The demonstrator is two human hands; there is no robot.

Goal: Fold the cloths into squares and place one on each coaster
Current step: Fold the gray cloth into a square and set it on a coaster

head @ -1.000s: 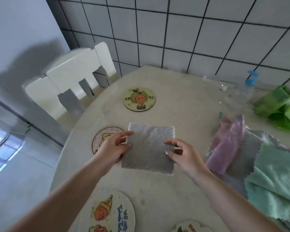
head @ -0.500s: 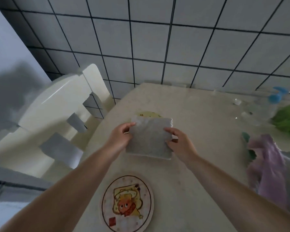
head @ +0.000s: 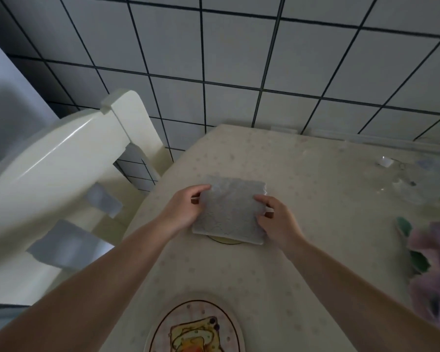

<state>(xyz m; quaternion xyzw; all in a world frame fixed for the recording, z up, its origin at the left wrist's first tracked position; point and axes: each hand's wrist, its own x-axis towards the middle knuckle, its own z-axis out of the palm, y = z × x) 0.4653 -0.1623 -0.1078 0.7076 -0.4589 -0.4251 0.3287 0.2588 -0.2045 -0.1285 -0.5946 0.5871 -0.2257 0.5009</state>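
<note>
Chair (head: 61,168) left, purple cloth (head: 437,270) right of table (head: 302,174).

**Open tabletop right of the grey cloth**

Bare table (head: 315,199) between grey cloth (head: 230,212) and purple cloths (head: 437,262) — passable. Hemmed left by chair (head: 61,179), behind by tiled wall (head: 239,59). Nearer — a picture coaster (head: 196,326) lying flat.

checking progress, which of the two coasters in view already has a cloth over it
The far coaster, only a rim sliver showing beneath the grey folded cloth. The near coaster lies bare, its cartoon print visible.
</note>
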